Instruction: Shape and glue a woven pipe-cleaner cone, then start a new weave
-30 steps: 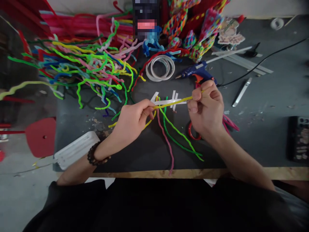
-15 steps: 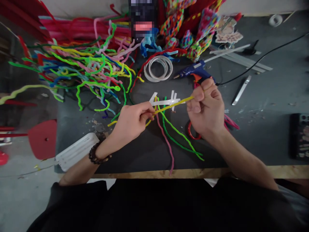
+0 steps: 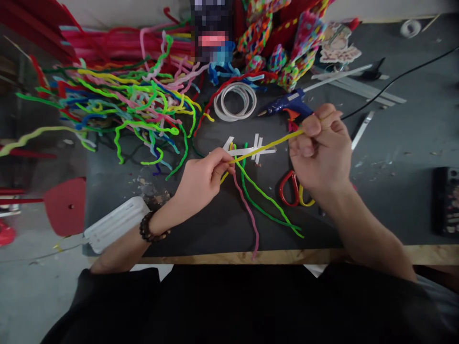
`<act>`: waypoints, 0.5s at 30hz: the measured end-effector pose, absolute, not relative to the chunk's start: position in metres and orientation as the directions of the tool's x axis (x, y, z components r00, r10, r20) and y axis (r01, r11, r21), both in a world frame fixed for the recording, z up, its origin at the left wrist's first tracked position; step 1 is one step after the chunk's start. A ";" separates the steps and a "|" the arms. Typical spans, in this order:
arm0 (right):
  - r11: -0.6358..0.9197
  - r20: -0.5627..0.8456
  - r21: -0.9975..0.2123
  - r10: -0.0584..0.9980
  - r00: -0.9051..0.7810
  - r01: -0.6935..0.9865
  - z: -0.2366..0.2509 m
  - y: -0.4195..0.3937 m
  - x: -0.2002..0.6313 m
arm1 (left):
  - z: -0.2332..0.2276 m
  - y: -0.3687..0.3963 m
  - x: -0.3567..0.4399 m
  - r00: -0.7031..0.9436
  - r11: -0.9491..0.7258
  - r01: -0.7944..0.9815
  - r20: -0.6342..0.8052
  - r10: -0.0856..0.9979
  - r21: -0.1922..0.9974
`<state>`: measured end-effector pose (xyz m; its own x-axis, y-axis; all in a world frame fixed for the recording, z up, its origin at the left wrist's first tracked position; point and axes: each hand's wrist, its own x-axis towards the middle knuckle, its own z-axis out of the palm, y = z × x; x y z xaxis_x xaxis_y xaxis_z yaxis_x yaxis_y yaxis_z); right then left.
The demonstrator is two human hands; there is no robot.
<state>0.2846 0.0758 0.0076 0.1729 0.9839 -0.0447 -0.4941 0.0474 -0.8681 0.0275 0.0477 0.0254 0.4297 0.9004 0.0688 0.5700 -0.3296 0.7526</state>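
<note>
A yellow pipe cleaner (image 3: 267,145) stretches between my two hands, slanting up to the right. My left hand (image 3: 206,179) pinches it near the taped ends of the other stems. My right hand (image 3: 322,148) is closed around its far part. Strips of white tape (image 3: 247,152) lie on the table just beyond my left fingertips. From there a pink pipe cleaner (image 3: 247,205), a dark green one (image 3: 256,213) and a light green one (image 3: 265,196) trail toward me. Scissors with red and yellow handles (image 3: 289,188) lie partly under my right hand.
Many coloured pipe cleaners (image 3: 125,105) are heaped at the back left. Tape rolls (image 3: 235,102) and a blue glue gun (image 3: 287,102) with a black cord lie behind my hands. A white tray (image 3: 116,222) is at the left edge, a dark phone-like object (image 3: 446,200) at the right.
My right hand has moved right and slightly up, and a longer stretch of yellow pipe cleaner shows between the hands. More of the scissors is visible. My left hand has shifted slightly right.
</note>
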 end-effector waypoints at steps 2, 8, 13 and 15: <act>0.055 -0.054 -0.852 0.980 0.191 -0.521 0.006 0.080 0.287 | 0.027 0.047 0.029 0.443 -0.318 0.575 0.039 0.896 0.754; 0.015 -0.069 -0.898 0.982 0.174 -0.439 0.007 0.081 0.283 | 0.024 0.049 0.023 0.380 -0.263 0.606 0.018 0.925 0.751; -0.022 -0.107 -0.924 0.974 0.202 -0.381 0.013 0.081 0.289 | 0.025 0.051 0.020 0.361 -0.223 0.589 -0.007 0.933 0.777; -0.025 -0.116 -0.934 0.965 0.235 -0.356 0.014 0.084 0.293 | 0.026 0.051 0.020 0.372 -0.216 0.585 -0.022 0.928 0.782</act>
